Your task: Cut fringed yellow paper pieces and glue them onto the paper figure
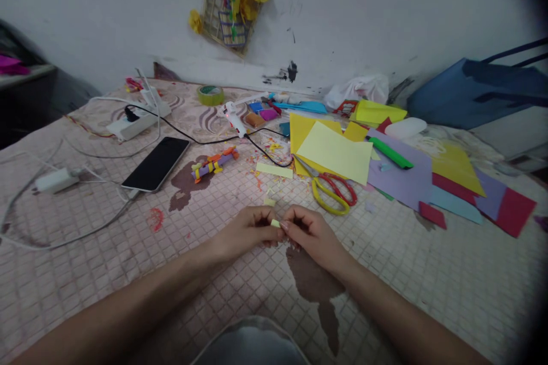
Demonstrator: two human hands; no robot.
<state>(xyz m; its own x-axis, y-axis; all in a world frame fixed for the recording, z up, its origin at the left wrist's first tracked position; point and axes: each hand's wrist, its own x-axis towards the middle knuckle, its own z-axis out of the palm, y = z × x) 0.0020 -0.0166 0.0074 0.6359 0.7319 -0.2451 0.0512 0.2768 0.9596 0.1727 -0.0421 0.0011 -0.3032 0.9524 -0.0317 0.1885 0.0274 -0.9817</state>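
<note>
Close together at the middle of the cloth, my left hand (257, 227) and my right hand (306, 231) both pinch a small pale yellow paper piece (275, 223). Their fingertips nearly meet around it and hide part of its shape. Just beyond the fingers lies another pale yellow scrap (269, 202). Farther back, a pale yellow paper strip (274, 170) lies flat among coloured snippets. Scissors (331, 189) with one yellow and one red handle rest to the right of the strip, blades pointing up and left.
Left stand a phone (157, 164), a charger (57, 181) and a power strip (137, 120) with trailing cables. A glue gun (234, 120), green tape (210, 95) and a purple-and-orange paper roll (214, 164) lie behind. Coloured sheets (400, 179) and a green cutter (390, 153) spread rightward.
</note>
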